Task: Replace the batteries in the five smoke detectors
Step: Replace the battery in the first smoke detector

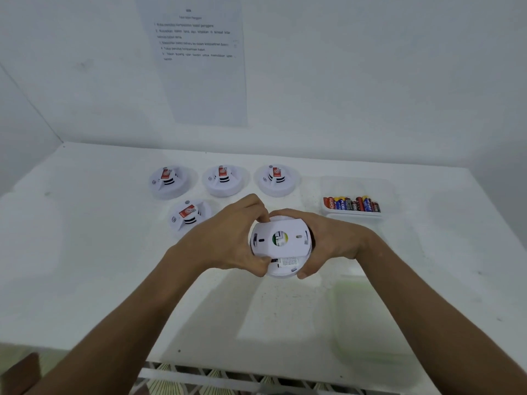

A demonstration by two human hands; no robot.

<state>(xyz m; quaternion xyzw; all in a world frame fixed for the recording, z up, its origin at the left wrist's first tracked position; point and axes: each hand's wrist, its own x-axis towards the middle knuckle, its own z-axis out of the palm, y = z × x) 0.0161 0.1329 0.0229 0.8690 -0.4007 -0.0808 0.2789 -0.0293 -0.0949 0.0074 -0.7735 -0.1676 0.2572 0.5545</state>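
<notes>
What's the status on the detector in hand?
Left hand and right hand both grip the held detector, back side up, back plate still on. Four detectors wait on table. Batteries in tray. Nothing obstructing.

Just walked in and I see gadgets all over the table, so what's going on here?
A person is holding one smoke detector in both hands, its back turned toward the camera. The left hand and the right hand grip its rim from either side, above the white table. Four other detectors sit face up farther back, and a tray of batteries waits at the right.
</notes>
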